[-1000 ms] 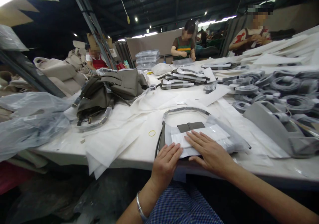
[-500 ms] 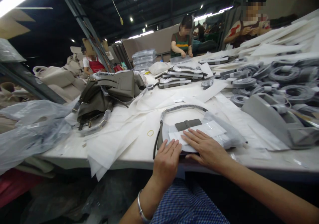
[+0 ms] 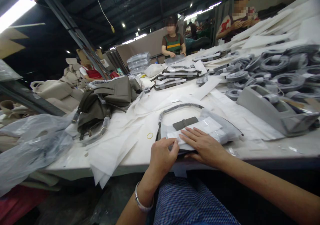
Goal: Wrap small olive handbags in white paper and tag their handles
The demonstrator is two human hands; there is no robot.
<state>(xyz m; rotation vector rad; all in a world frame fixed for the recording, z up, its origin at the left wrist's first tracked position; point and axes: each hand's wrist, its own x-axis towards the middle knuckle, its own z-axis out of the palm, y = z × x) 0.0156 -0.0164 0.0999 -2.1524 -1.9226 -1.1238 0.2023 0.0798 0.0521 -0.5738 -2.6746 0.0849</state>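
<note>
Well, the bag (image 3: 185,123) lies by the near edge of the desk (image 3: 140,151), part of it hidden under white paper (image 3: 211,125). The right hand (image 3: 203,146) lies flat on the paper, its grip loose. The left hand (image 3: 162,155) bends its fingers at the paper's left end; I cannot tell if its grip pinches it. Left of the bag, a ring (image 3: 147,137) lies with room around it. Far right, coils (image 3: 275,63) are cut off.

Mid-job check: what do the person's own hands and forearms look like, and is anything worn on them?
The left hand has no glove; a rounded silver bangle rings its wrist. The right hand is gloveless too, with nothing visible around the wrist. No sleeves cover the visible forearms.
</note>
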